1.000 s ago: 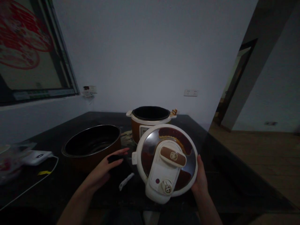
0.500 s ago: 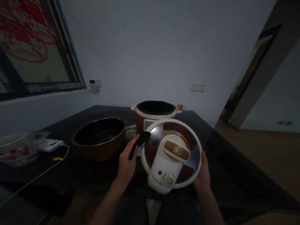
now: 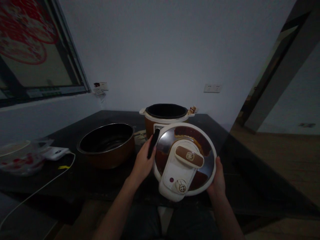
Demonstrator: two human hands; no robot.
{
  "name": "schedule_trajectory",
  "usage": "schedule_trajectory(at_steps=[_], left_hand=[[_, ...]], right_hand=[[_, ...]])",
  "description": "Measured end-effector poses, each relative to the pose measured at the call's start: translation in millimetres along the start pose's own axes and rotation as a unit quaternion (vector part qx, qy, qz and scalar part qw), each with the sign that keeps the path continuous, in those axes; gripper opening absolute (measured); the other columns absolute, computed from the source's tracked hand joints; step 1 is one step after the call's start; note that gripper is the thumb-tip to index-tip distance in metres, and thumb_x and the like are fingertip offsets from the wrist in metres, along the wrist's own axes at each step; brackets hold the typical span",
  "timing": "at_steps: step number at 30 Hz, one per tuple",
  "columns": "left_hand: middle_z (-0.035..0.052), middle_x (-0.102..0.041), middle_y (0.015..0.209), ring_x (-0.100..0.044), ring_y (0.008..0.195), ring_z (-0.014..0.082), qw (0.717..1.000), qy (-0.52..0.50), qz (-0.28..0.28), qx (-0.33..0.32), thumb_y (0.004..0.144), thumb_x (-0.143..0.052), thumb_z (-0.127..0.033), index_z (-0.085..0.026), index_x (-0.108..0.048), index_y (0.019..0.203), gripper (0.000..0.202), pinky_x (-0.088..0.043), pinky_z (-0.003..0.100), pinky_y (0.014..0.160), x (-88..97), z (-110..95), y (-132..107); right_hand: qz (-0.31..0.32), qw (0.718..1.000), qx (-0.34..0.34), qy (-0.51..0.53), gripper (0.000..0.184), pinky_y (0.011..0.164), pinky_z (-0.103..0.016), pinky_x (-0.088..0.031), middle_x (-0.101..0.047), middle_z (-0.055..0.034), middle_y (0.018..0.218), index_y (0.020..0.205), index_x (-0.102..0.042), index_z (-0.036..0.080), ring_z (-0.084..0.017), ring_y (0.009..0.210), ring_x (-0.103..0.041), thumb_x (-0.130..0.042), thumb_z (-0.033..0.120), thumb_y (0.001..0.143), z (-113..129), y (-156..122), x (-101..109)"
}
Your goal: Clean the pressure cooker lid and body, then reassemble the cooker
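The pressure-cooker lid (image 3: 185,160) was tilted, with the right hand (image 3: 218,181) gripping its right rim. The left hand (image 3: 143,164), low over the tabletop (image 3: 240,166) a second before, had risen to the lid's left edge, clenched on a slim black object (image 3: 153,143). Beyond the hands stood the open cooker base (image 3: 165,116), with the inner pot (image 3: 107,143) left of them, under a pale wall (image 3: 162,50).

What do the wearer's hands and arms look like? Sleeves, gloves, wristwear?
Both ungloved: the left hand and right hand show no ring or watch. The left forearm and right forearm show no sleeve down to the frame's edge. No markings seen; dim light hides fine detail.
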State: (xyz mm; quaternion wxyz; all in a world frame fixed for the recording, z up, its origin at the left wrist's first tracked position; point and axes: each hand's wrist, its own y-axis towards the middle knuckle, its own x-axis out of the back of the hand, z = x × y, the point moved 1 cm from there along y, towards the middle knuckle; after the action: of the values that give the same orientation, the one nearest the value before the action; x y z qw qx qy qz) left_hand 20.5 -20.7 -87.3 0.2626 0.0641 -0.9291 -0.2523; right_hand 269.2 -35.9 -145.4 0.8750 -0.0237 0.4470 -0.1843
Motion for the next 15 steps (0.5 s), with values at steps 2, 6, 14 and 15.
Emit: schedule_trajectory(at_steps=[2,6,14,15], left_hand=[[0.0157,-0.044,0.146,-0.04,0.135,0.0241,0.998,0.058,0.015,-0.03,0.095,-0.038,-0.036,-0.012,-0.037,0.142,0.052,-0.028,0.043,0.114,-4.1,-8.0,10.7],[0.0179,-0.041,0.146,-0.038,0.135,0.0274,0.986,0.152,0.029,-0.068,0.094,-0.039,-0.032,-0.011,-0.032,0.144,0.055,-0.032,0.047,0.111,-15.9,-21.9,31.2],[0.0134,-0.039,0.149,-0.037,0.137,0.0258,0.985,0.158,0.021,-0.066,0.096,-0.036,-0.032,-0.018,-0.032,0.144,0.051,-0.032,0.047,0.112,-16.8,-24.4,26.0],[0.0141,-0.04,0.148,-0.039,0.136,0.0266,0.985,0.164,0.021,-0.052,0.096,-0.036,-0.032,-0.017,-0.032,0.144,0.051,-0.033,0.048,0.111,-15.0,-24.8,23.3]], right_hand=[[0.001,1.0,-0.005,0.004,0.032,0.103,-0.042,-0.044,-0.077,0.0007,0.088,0.097,-0.073,0.027,-0.024,0.101,-0.068,-0.066,0.05,0.076,-0.6,-0.7,0.3],[-0.01,1.0,-0.003,0.015,0.034,0.102,-0.043,-0.045,-0.077,-0.0003,0.089,0.098,-0.072,0.025,-0.024,0.097,-0.069,-0.067,0.05,0.075,-2.0,-0.2,1.3],[-0.006,0.999,-0.038,0.03,0.037,0.1,-0.045,-0.045,-0.077,-0.0026,0.088,0.095,-0.073,0.025,-0.027,0.104,-0.067,-0.068,0.054,0.073,-3.4,2.7,6.1],[0.0,0.999,-0.038,0.027,0.038,0.1,-0.045,-0.045,-0.077,-0.0028,0.088,0.095,-0.073,0.025,-0.027,0.105,-0.066,-0.069,0.055,0.073,-3.6,3.0,7.0]])
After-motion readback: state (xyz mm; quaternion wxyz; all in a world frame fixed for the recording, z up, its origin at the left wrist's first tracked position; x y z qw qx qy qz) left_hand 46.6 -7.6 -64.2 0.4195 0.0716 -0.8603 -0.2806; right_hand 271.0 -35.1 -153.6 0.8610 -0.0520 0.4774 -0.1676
